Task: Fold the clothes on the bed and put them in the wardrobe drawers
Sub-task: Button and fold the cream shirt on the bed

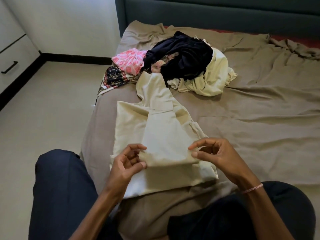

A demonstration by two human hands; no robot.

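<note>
Cream garment [162, 135] lies on the bed [259, 135], its long axis running from the clothes pile [181, 58] straight toward the person. At the end farthest from the pile, the left hand [129, 163] and right hand [214, 153] each pinch a corner, equally near, so the next fold likely goes toward the pile.

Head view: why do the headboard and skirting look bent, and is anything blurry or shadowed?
Head view: the wide-angle lens bows the headboard and skirting board; soft, dim light, no glare; the cream garment casts a faint shadow under its fold.
</note>
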